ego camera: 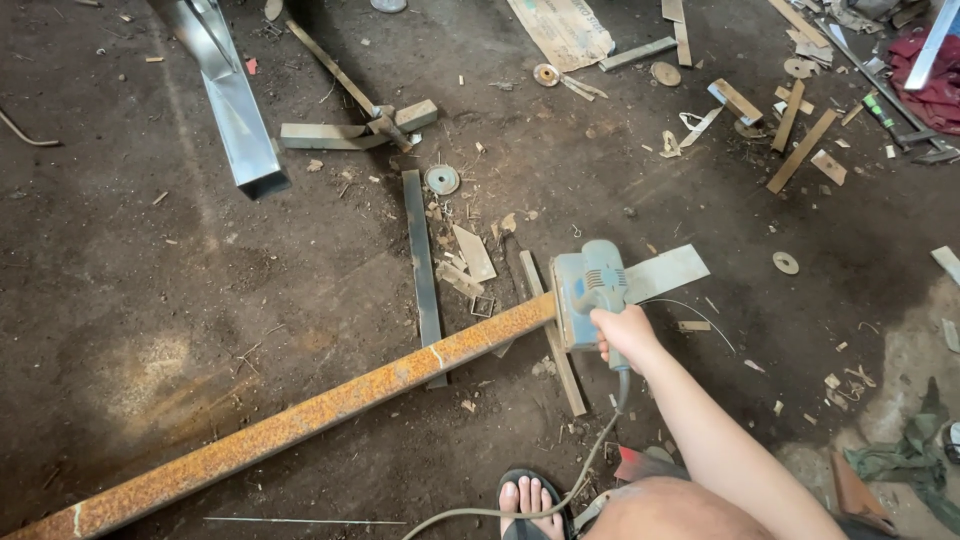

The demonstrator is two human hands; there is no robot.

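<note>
Right hand: it is gripping the handle of a grey-blue power tool, fingers wrapped tight.
Left hand: it is not showing, so I cannot tell its state.
Rusty beam: it is lying on the dirt floor, propped across flat strips, its end meeting the tool.
Foot: it is sitting in an open sandal beside the cord.
Risk: sparks or a kickback could be reaching bare toes; the unclamped beam could be rolling; the cord could be snagging.
</note>
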